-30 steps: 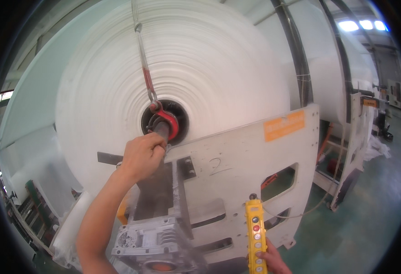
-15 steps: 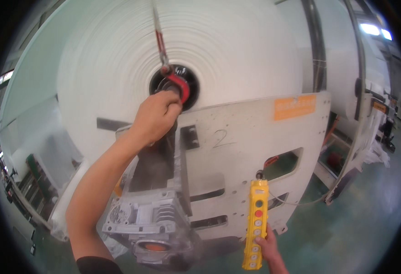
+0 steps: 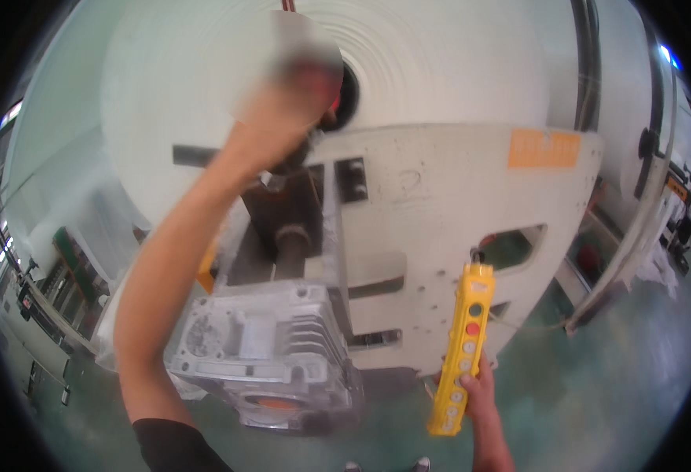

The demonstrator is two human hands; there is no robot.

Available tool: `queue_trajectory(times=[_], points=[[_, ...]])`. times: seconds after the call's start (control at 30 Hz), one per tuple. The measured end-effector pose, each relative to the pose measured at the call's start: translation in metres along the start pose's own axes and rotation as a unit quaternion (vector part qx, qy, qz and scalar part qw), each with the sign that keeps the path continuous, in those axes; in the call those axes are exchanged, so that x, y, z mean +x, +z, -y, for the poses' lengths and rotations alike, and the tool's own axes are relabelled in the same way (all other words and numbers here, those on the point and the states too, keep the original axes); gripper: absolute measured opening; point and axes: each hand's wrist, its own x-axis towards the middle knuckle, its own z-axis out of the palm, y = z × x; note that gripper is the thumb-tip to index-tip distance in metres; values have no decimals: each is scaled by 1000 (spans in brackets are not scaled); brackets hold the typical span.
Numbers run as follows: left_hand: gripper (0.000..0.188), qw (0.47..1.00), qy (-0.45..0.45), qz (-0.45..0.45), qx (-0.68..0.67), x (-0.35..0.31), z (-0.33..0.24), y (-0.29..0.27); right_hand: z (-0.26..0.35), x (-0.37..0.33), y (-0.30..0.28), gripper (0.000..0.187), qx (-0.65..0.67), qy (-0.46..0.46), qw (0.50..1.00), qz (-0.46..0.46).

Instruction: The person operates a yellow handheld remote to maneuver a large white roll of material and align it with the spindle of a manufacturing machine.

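My left hand [image 3: 279, 114] is raised at the dark core [image 3: 349, 96] of a large white roll [image 3: 448, 71]. Blur covers its fingers, so their grip is hidden. Something red, the lifting hook [image 3: 333, 102] by its shape half a second ago, shows beside that hand. A yellow push-button pendant control [image 3: 463, 346] stands nearly upright in my right hand [image 3: 481, 387], which is wrapped around its lower part. My right thumb rests on the pendant's face, among the lower buttons.
A pale metal side plate [image 3: 455, 197] with cut-outs stands before the roll. Below my left forearm sits a grey gearbox [image 3: 263, 338] with cooling fins. An orange label [image 3: 544, 149] marks the plate's upper right. Green floor [image 3: 597, 370] lies to the right; two shoe tips [image 3: 420, 464] show below.
The view has shifted, bringing the roll's core higher and farther right. My left hand has moved up and now looks blurred. My right hand still holds the pendant control.
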Motion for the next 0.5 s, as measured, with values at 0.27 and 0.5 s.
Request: queue_trajectory(times=[0.27, 0.5], points=[[28, 983, 113, 18, 147, 3, 89, -33, 15, 17, 17, 76, -3, 36, 999, -16], [37, 951, -16, 34, 307, -17, 36, -30, 8, 21, 20, 75, -47, 69, 995, -54]])
